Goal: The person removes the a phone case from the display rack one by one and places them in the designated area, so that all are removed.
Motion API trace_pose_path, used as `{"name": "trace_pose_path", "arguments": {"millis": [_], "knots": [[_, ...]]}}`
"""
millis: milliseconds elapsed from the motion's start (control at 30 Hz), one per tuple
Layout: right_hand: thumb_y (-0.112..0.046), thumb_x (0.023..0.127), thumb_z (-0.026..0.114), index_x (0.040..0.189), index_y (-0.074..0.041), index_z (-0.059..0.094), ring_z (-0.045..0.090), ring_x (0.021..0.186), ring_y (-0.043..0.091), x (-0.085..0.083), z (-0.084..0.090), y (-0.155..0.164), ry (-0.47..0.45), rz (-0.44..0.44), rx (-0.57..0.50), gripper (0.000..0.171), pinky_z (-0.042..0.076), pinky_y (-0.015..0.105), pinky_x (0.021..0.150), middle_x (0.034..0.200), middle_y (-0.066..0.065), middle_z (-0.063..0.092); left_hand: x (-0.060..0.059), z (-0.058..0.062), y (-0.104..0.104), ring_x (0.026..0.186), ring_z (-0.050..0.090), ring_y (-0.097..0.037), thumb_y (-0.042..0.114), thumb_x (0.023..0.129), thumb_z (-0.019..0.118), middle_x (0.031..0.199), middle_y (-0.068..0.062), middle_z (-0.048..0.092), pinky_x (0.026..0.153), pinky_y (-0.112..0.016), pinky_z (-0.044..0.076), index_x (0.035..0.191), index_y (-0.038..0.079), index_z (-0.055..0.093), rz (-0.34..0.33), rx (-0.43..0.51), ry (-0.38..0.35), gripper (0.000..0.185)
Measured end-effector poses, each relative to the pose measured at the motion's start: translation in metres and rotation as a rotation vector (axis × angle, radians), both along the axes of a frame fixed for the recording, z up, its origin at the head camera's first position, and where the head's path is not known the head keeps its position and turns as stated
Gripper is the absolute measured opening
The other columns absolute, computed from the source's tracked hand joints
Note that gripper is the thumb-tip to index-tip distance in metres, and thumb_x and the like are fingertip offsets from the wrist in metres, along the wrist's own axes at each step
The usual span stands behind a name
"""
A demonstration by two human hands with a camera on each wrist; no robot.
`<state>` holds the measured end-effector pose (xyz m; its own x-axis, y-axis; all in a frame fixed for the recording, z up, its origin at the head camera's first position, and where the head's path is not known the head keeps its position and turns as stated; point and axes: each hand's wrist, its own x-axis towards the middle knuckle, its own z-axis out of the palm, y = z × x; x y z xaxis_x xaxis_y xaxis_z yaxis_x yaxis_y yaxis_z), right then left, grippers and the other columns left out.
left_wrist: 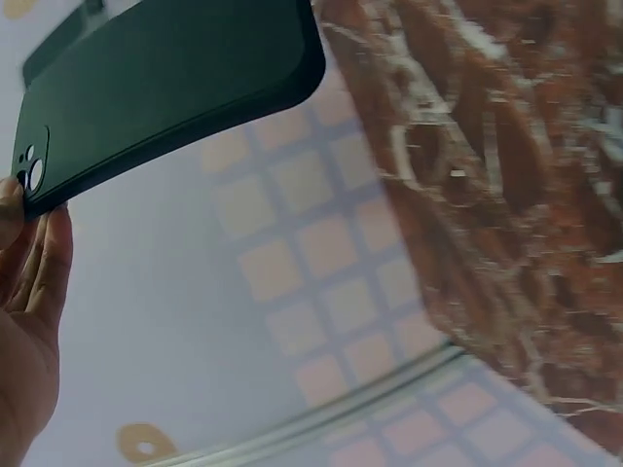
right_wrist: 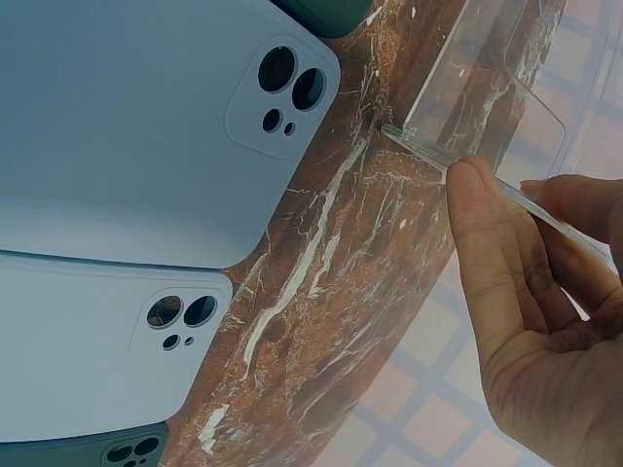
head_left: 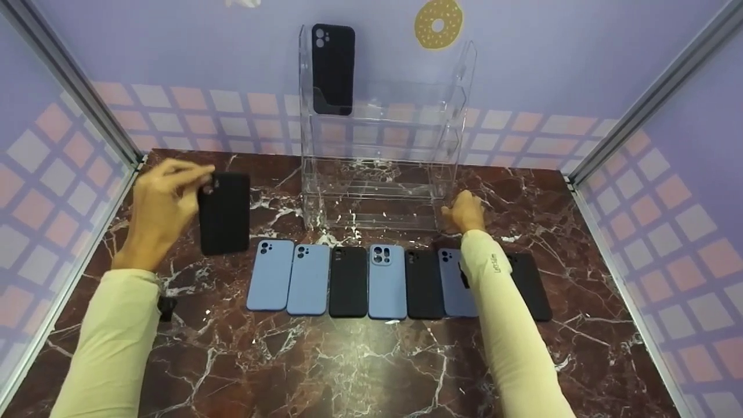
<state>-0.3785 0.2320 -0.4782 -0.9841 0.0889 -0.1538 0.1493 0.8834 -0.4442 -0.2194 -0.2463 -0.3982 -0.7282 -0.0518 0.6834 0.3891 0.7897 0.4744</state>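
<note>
My left hand (head_left: pixel 165 200) pinches a black phone case (head_left: pixel 225 215) by its upper left corner, beside the camera cutouts. The case hangs upright, left of a clear acrylic display rack (head_left: pixel 377 194). In the left wrist view, fingers (left_wrist: pixel 54 258) and thumb meet at the camera end of the case. My right hand (head_left: pixel 464 212) holds the rack's lower right side; the right wrist view shows thumb and fingers on either face of the clear panel (right_wrist: pixel 423 148). Another black phone case (head_left: pixel 334 69) leans in the rack's top tier at the left.
In front of the rack lies a row of several blue and black phone cases (head_left: pixel 307 278), camera ends away from me. My right forearm (head_left: pixel 511 325) crosses over the row's right part. Lilac panel walls (head_left: pixel 522 75) enclose the dark red marbled table (head_left: pixel 278 366) at the back and sides.
</note>
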Motion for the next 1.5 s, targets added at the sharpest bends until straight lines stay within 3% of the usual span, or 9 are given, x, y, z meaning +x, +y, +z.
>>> {"name": "trace_pose_path", "arguments": {"millis": [267,367,533,667,767,1100,1500], "knots": [[-0.020,0.092,0.069,0.109,0.009,0.063,0.051,0.124,0.053,0.001,0.000,0.001,0.001,-0.003,0.002,0.035,0.039,0.058,0.107,0.127,0.035,0.057,0.001,-0.042,-0.015,0.076,0.066,-0.033,-0.014,0.088,0.066,0.100,-0.025,0.071,0.059,-0.007,0.040,0.105,-0.004,0.075,-0.023,-0.003,-0.257,0.022],[-0.020,0.092,0.070,0.108,0.009,0.064,0.051,0.124,0.052,0.001,0.000,0.001,0.014,0.002,0.005,0.034,0.040,0.057,0.107,0.126,0.035,0.059,-0.001,-0.057,-0.020,0.079,0.068,-0.037,-0.010,0.089,0.067,0.100,-0.024,0.072,0.064,-0.025,0.051,0.104,-0.002,0.077,-0.012,-0.038,-0.306,0.019],[-0.019,0.092,0.069,0.103,0.008,0.070,0.056,0.123,0.046,0.002,0.000,-0.001,0.035,0.015,0.006,0.029,0.042,0.055,0.105,0.118,0.028,0.068,-0.006,-0.075,-0.025,0.080,0.067,-0.041,-0.003,0.092,0.068,0.100,-0.023,0.073,0.071,-0.055,0.049,0.102,0.000,0.079,0.017,-0.097,-0.360,0.016],[-0.019,0.092,0.070,0.102,0.007,0.068,0.054,0.123,0.048,0.003,0.001,-0.001,0.030,0.002,-0.006,0.028,0.040,0.055,0.107,0.120,0.030,0.065,-0.011,-0.083,-0.029,0.063,0.058,-0.035,0.000,0.094,0.066,0.103,-0.026,0.072,0.059,-0.047,0.046,0.106,0.001,0.078,0.025,-0.097,-0.477,0.017],[-0.019,0.092,0.069,0.104,0.007,0.068,0.054,0.123,0.049,0.003,0.001,-0.001,0.025,-0.009,-0.014,0.029,0.040,0.056,0.106,0.122,0.030,0.063,-0.015,-0.089,-0.030,0.056,0.048,-0.024,0.001,0.095,0.065,0.102,-0.027,0.072,0.055,-0.038,0.037,0.108,0.001,0.078,0.022,-0.104,-0.543,0.018],[-0.023,0.092,0.069,0.109,0.007,0.066,0.051,0.125,0.051,0.001,-0.001,-0.001,0.011,-0.023,0.002,0.035,0.038,0.056,0.108,0.129,0.033,0.058,-0.019,-0.108,-0.033,0.083,0.064,-0.037,0.006,0.097,0.063,0.109,-0.027,0.071,0.073,-0.051,0.045,0.110,0.001,0.077,0.035,-0.064,-0.686,0.019],[-0.021,0.091,0.069,0.108,0.007,0.064,0.048,0.128,0.049,0.002,-0.002,0.000,0.029,-0.012,-0.014,0.033,0.035,0.054,0.111,0.125,0.032,0.060,-0.017,-0.126,-0.035,0.095,0.067,-0.043,0.005,0.099,0.061,0.111,-0.027,0.071,0.077,-0.053,0.048,0.113,-0.001,0.075,0.003,-0.043,-0.734,0.021]]}}
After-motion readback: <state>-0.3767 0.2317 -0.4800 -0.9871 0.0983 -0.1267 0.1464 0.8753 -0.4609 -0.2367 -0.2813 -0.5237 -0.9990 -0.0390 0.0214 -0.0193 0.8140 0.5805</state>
